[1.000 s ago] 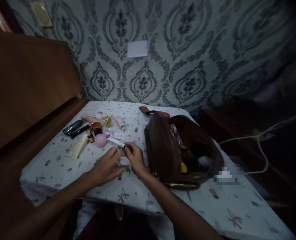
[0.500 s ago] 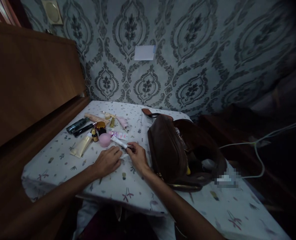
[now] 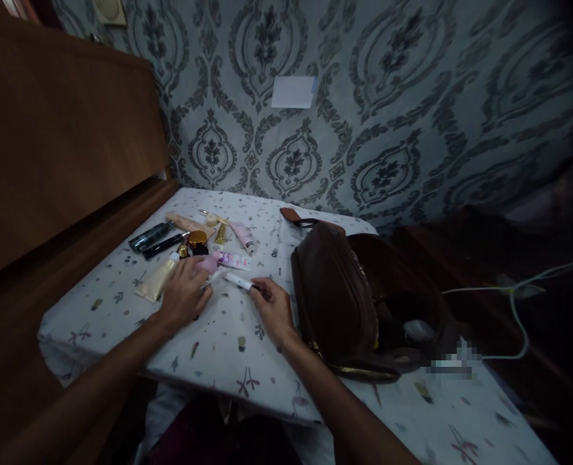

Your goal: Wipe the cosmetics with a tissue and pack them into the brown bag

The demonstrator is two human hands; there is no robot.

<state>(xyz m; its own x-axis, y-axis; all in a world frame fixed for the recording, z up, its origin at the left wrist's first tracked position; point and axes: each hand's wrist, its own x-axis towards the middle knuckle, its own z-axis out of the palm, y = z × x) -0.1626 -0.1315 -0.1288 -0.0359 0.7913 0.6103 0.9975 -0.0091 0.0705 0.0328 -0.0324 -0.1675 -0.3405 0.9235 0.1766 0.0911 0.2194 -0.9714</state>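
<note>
Right hand (image 3: pixel 272 307) on a small white tube (image 3: pixel 238 281), seemingly pinched.

The left hand (image 3: pixel 185 298) has moved away from the right hand (image 3: pixel 274 309), forward and to the left, and now lies against the pink round sponge (image 3: pixel 209 263), partly covering it. A second ago both hands were together over the cloth. The right hand has slid a little forward and holds the near end of the small white tube (image 3: pixel 239 281).
</note>
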